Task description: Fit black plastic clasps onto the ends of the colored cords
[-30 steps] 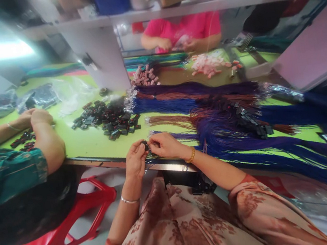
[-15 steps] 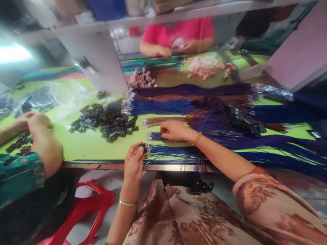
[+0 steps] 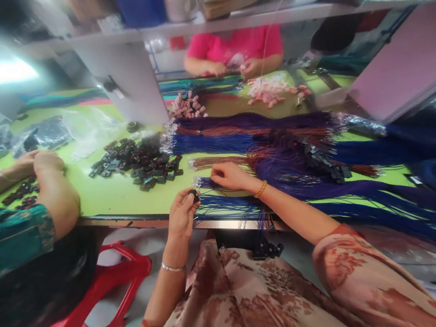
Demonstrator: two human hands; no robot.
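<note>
My left hand [image 3: 182, 214] hovers at the near edge of the green table [image 3: 124, 191], fingers pinched on a small black connector [image 3: 195, 195]. My right hand [image 3: 230, 176] rests on the table just beyond it, fingertips pinching at the bare ends of a bundle of blue wires [image 3: 228, 203]. More bundles of blue, purple and brown wires [image 3: 264, 140] lie fanned out to the right. A pile of black connectors [image 3: 136, 162] sits to the left of the wires.
A person in a teal sleeve [image 3: 8, 238] works at my left on a red stool [image 3: 81, 320]. Another person in a pink shirt [image 3: 235, 46] sits across the table by pink parts [image 3: 272, 89]. A shelf [image 3: 197, 24] spans overhead. Plastic bags [image 3: 45, 134] lie far left.
My right hand left the connector and reached forward onto the blue wire ends. My left hand stayed in place with the connector.
</note>
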